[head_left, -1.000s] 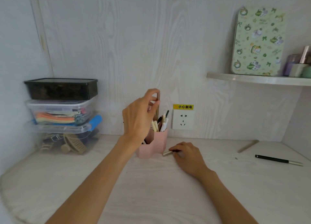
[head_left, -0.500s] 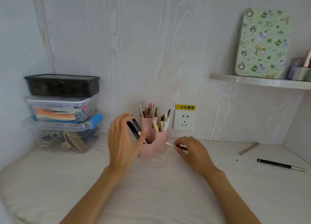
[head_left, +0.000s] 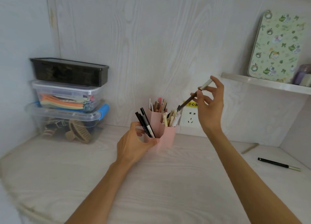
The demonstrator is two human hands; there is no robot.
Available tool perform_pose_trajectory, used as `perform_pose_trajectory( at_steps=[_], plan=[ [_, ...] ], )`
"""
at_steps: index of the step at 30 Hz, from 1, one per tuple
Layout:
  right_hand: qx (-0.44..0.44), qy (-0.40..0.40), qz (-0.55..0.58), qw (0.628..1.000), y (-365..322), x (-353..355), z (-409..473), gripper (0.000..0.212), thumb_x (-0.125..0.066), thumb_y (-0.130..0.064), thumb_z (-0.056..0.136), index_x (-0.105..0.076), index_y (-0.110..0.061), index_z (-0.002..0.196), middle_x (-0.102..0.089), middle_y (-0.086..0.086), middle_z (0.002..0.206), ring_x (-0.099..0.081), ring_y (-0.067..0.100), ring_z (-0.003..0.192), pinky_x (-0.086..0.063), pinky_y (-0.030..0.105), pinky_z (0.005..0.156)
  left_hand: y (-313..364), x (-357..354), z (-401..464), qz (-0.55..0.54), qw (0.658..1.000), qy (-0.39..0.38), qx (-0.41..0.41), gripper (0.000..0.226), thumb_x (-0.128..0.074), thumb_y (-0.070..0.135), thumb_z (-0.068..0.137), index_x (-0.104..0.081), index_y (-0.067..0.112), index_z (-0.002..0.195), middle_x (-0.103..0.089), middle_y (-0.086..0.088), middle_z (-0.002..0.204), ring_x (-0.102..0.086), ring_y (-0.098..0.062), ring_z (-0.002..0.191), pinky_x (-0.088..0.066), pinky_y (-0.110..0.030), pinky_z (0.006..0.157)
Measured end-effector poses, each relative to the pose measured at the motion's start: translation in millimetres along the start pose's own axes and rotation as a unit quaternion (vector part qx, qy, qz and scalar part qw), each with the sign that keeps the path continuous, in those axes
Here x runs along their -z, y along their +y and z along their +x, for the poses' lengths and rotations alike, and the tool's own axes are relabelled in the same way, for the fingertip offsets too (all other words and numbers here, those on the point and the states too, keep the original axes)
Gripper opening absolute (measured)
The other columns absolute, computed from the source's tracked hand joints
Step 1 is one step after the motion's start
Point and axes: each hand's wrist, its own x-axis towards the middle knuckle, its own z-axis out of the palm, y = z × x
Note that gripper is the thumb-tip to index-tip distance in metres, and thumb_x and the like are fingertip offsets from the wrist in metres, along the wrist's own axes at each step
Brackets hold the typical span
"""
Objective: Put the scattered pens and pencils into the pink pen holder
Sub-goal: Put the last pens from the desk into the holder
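Head view is showing the pink holder (head_left: pixel 165 136) standing near the back edge of the worktop (head_left: pixel 168 181), pens filling its compartments; the left hand (head_left: pixel 134 144) is clasping the holder's left side, fingers curled around it; the right hand (head_left: pixel 210 104) is pinching a brown pencil (head_left: pixel 193 95) above the holder, tip slanting down toward the right compartment; a black pen (head_left: pixel 277 164) is lying near the right edge, a tan pencil (head_left: pixel 250 148) resting beyond it by the back right corner.
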Motion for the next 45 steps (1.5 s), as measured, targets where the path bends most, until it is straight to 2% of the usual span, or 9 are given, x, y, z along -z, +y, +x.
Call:
perform_pose_trajectory(
  at_steps=[5,8,12,22,25,28,31,40,45],
  plan=[
    [0.027,-0.071,-0.164,0.983,3,-26,0,0.039,-0.060,-0.017,0.089,-0.042,-0.023,0.123,-0.064,-0.001,0.096,-0.068,0.012,0.079,-0.056,0.025,0.070,-5,-1,-1,-0.003,1.000,0.008,0.015,0.073,-0.072,0.065,0.058,-0.044,0.035,0.118,-0.063,0.015,0.109,-0.050,0.000,0.087,-0.039,-0.022,0.070],
    [0.071,-0.182,-0.321,0.927,17,-26,-5,0.024,-0.059,-0.026,0.089,-0.055,-0.021,0.112,-0.070,-0.002,0.094,-0.065,0.014,0.085,-0.052,0.030,0.069,-5,-1,-1,0.000,1.000,0.014,0.008,0.070,-0.073,0.063,0.060,-0.044,0.035,0.117,-0.064,0.012,0.110,-0.053,-0.002,0.089,-0.038,-0.021,0.069],
    [0.075,-0.264,-0.408,0.871,32,-23,-7,0.036,-0.041,-0.034,0.098,-0.073,-0.018,0.099,-0.061,0.000,0.126,-0.042,0.020,0.126,-0.035,0.037,0.102,-5,-1,-1,0.005,1.000,0.018,-0.001,0.071,-0.073,0.063,0.061,-0.042,0.034,0.118,-0.064,0.011,0.109,-0.054,-0.003,0.090,-0.039,-0.022,0.069],
    [-0.056,-0.251,-0.226,0.940,31,6,-11,0.041,-0.025,-0.034,0.101,-0.063,-0.025,0.114,-0.060,-0.006,0.114,-0.047,0.009,0.117,-0.033,0.024,0.100,-2,5,-5,-0.002,0.997,0.069,-0.038,0.091,-0.070,0.070,0.050,-0.033,0.031,0.123,-0.045,0.021,0.104,-0.046,-0.002,0.092,-0.035,-0.019,0.061],
    [-0.087,-0.209,-0.239,0.944,39,44,-18,0.044,-0.024,-0.038,0.100,-0.065,-0.028,0.109,-0.058,-0.007,0.093,-0.050,0.007,0.101,-0.035,0.010,0.085,7,10,-8,0.027,0.984,0.145,-0.095,0.066,-0.074,0.058,0.061,-0.042,0.033,0.113,-0.047,0.022,0.095,-0.047,-0.001,0.082,-0.031,-0.012,0.056],
    [-0.119,-0.176,-0.294,0.932,56,97,-28,0.043,-0.026,-0.035,0.100,-0.065,-0.021,0.112,-0.061,-0.005,0.108,-0.048,0.012,0.116,-0.035,0.016,0.098,29,7,-14,0.044,0.967,0.178,-0.177,0.028,-0.071,0.040,0.076,-0.052,0.032,0.095,-0.052,0.022,0.081,-0.049,-0.002,0.072,-0.036,-0.014,0.052],
    [-0.171,-0.145,-0.387,0.894,73,151,-34,0.035,-0.033,-0.026,0.100,-0.061,-0.014,0.116,-0.060,0.011,0.124,-0.049,0.028,0.121,-0.038,0.043,0.105,60,-14,-21,0.044,0.970,0.096,-0.219,0.010,-0.068,0.031,0.080,-0.060,0.032,0.085,-0.055,0.023,0.074,-0.052,0.001,0.068,-0.043,-0.017,0.053],
    [-0.336,-0.151,-0.603,0.708,105,242,-41,0.048,-0.037,-0.017,0.094,-0.031,-0.010,0.140,-0.032,0.014,0.148,-0.021,0.030,0.139,-0.018,0.044,0.115,141,-153,-24,0.076,0.956,-0.248,-0.140,0.025,-0.054,0.027,0.090,-0.061,0.032,0.114,-0.060,0.014,0.119,-0.054,-0.006,0.108,-0.039,-0.023,0.081],
    [-0.295,-0.109,-0.573,0.757,117,251,-45,0.036,-0.039,-0.011,0.092,-0.049,-0.011,0.127,-0.053,0.013,0.129,-0.047,0.029,0.123,-0.034,0.043,0.106,172,-214,-21,0.087,0.942,-0.303,-0.118,0.041,-0.045,0.028,0.097,-0.046,0.023,0.137,-0.046,-0.001,0.143,-0.039,-0.020,0.132,-0.035,-0.033,0.104]
  ],
)
